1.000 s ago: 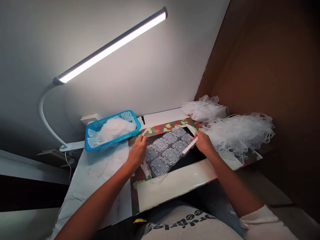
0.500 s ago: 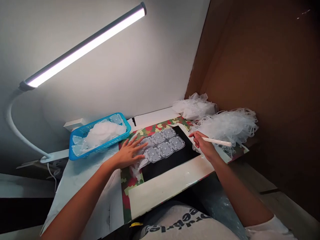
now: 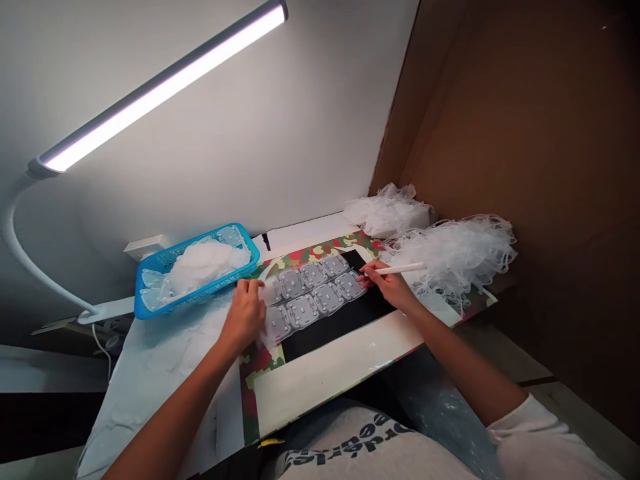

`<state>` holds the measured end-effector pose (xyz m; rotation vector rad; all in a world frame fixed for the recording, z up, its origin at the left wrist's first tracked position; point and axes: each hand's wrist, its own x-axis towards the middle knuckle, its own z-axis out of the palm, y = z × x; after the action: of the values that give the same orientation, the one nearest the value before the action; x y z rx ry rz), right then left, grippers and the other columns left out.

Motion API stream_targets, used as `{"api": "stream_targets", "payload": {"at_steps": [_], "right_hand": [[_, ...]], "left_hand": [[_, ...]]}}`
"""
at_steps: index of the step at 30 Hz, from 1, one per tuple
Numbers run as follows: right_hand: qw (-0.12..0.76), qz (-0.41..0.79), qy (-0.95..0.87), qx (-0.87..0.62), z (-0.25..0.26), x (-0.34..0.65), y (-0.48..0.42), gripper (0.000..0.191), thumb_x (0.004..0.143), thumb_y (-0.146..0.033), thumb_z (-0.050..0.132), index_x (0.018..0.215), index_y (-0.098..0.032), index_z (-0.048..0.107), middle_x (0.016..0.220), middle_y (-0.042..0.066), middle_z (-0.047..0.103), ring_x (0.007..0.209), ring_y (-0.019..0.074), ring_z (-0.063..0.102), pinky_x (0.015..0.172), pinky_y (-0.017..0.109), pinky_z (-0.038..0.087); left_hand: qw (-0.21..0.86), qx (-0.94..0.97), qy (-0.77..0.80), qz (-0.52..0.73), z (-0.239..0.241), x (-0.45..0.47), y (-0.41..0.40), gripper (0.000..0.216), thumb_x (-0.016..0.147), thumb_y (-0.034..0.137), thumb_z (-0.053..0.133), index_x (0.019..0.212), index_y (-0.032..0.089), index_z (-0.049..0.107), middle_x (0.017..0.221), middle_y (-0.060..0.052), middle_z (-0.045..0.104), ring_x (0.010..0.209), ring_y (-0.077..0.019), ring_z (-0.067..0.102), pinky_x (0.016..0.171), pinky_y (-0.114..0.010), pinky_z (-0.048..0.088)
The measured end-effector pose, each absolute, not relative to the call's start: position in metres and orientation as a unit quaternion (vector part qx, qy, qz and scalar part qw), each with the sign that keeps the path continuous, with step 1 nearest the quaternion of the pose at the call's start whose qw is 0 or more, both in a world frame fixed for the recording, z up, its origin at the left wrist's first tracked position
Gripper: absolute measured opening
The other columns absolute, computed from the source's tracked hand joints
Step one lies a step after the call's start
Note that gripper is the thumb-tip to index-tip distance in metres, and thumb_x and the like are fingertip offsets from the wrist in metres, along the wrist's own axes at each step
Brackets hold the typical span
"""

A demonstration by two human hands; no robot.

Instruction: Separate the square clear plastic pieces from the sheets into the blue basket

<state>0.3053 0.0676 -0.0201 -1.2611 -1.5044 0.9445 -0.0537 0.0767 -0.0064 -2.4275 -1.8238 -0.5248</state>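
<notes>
A clear plastic sheet (image 3: 315, 293) with two rows of rounded-square moulded pieces lies on a black panel (image 3: 325, 337) in front of me. My left hand (image 3: 245, 310) is at the sheet's left end, its fingers curled in; what they pinch, if anything, is hidden. My right hand (image 3: 393, 287) is closed around a slim white pen-like stick (image 3: 403, 269). Its fingertips are at the sheet's right end, by the last pieces. Whether the stick's tip touches the sheet I cannot tell.
At the back left stands a blue basket (image 3: 197, 297) heaped with white and clear pieces. Two tangled piles of clear plastic scrap, a rear pile (image 3: 390, 210) and a nearer pile (image 3: 460, 253), lie at the right. A lit tube lamp (image 3: 165, 87) hangs above; a brown panel (image 3: 520, 147) stands right.
My left hand has gone from spread flat over the sheet's left part to curled at its left end. My right hand has moved left to the sheet's right end with the stick.
</notes>
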Motion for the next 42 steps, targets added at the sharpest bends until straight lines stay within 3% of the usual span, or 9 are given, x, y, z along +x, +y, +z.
{"api": "stream_targets", "payload": {"at_steps": [3, 5, 9, 13, 17, 20, 24, 31, 42], "right_hand": [[0.402, 0.321, -0.694, -0.503, -0.025, 0.308, 0.069, 0.037, 0.096, -0.051, 0.045, 0.104, -0.021, 0.065, 0.1, 0.006, 0.071, 0.092, 0.0211, 0.066, 0.082, 0.033, 0.052], [0.367, 0.279, -0.729, -0.506, -0.029, 0.309, 0.065, 0.038, 0.097, -0.049, 0.043, 0.107, -0.021, 0.067, 0.105, 0.007, 0.071, 0.095, 0.0221, 0.066, 0.085, 0.034, 0.051], [0.35, 0.231, -0.749, -0.513, -0.031, 0.309, 0.047, 0.038, 0.098, -0.047, 0.041, 0.11, -0.021, 0.066, 0.109, 0.008, 0.07, 0.1, 0.023, 0.065, 0.087, 0.035, 0.05], [0.341, 0.276, -0.73, -0.525, -0.021, 0.314, 0.026, 0.036, 0.099, -0.046, 0.041, 0.112, -0.024, 0.066, 0.104, 0.006, 0.071, 0.095, 0.0222, 0.066, 0.084, 0.035, 0.051], [0.383, 0.344, -0.688, -0.511, -0.009, 0.326, 0.023, 0.037, 0.098, -0.045, 0.042, 0.11, -0.022, 0.069, 0.093, 0.006, 0.071, 0.086, 0.0199, 0.067, 0.076, 0.032, 0.054], [0.392, 0.372, -0.681, -0.494, -0.007, 0.328, 0.034, 0.034, 0.094, -0.045, 0.051, 0.111, -0.021, 0.07, 0.096, 0.007, 0.071, 0.085, 0.0199, 0.069, 0.072, 0.031, 0.055], [0.334, 0.379, -0.712, -0.487, -0.01, 0.321, 0.05, 0.025, 0.089, -0.042, 0.06, 0.096, -0.02, 0.068, 0.085, 0.005, 0.074, 0.078, 0.0198, 0.07, 0.07, 0.03, 0.054], [0.247, 0.374, -0.814, -0.37, -0.009, 0.325, 0.061, 0.021, 0.087, -0.032, 0.062, 0.071, -0.018, 0.064, 0.095, 0.008, 0.07, 0.087, 0.0196, 0.065, 0.077, 0.032, 0.049], [0.235, 0.368, -0.83, -0.346, -0.014, 0.322, 0.061, 0.022, 0.088, -0.033, 0.062, 0.07, -0.019, 0.061, 0.093, 0.008, 0.069, 0.086, 0.0192, 0.064, 0.074, 0.031, 0.049]], "left_hand": [[0.099, -0.785, -0.581, -0.191, -0.001, -0.04, 0.081, 0.047, 0.084, 0.004, 0.04, 0.127, 0.017, 0.054, 0.137, -0.02, 0.042, 0.129, -0.0366, 0.04, 0.101, -0.055, 0.039], [0.068, -0.828, -0.524, -0.187, -0.01, -0.018, 0.077, 0.045, 0.088, 0.007, 0.04, 0.13, 0.017, 0.054, 0.143, -0.02, 0.04, 0.136, -0.035, 0.036, 0.106, -0.054, 0.036], [-0.041, -0.916, -0.38, -0.124, -0.034, 0.027, 0.063, 0.048, 0.095, 0.037, 0.049, 0.142, 0.029, 0.044, 0.153, -0.011, 0.038, 0.144, -0.0338, 0.028, 0.112, -0.061, 0.026], [-0.087, -0.95, -0.292, -0.067, -0.032, 0.022, 0.068, 0.051, 0.096, 0.05, 0.043, 0.146, 0.041, 0.036, 0.158, -0.003, 0.031, 0.147, -0.0322, 0.021, 0.114, -0.063, 0.018], [-0.083, -0.962, -0.252, -0.067, -0.02, 0.007, 0.071, 0.049, 0.094, 0.051, 0.048, 0.142, 0.041, 0.043, 0.156, -0.002, 0.034, 0.148, -0.0311, 0.019, 0.116, -0.063, 0.012], [-0.062, -0.955, -0.273, -0.103, -0.023, 0.03, 0.054, 0.045, 0.096, 0.044, 0.049, 0.139, 0.031, 0.049, 0.155, -0.007, 0.037, 0.147, -0.027, 0.024, 0.119, -0.054, 0.017], [-0.059, -0.939, -0.318, -0.114, -0.039, 0.07, 0.027, 0.055, 0.095, 0.047, 0.047, 0.144, 0.021, 0.043, 0.155, -0.014, 0.034, 0.145, -0.0281, 0.029, 0.117, -0.05, 0.027], [-0.063, -0.93, -0.338, -0.13, -0.049, 0.073, 0.017, 0.052, 0.096, 0.046, 0.047, 0.144, 0.028, 0.043, 0.157, -0.011, 0.031, 0.145, -0.0286, 0.027, 0.116, -0.051, 0.028], [-0.086, -0.925, -0.345, -0.135, -0.047, 0.075, 0.017, 0.048, 0.095, 0.043, 0.05, 0.14, 0.028, 0.048, 0.159, -0.011, 0.027, 0.145, -0.0289, 0.027, 0.116, -0.052, 0.028]]}}
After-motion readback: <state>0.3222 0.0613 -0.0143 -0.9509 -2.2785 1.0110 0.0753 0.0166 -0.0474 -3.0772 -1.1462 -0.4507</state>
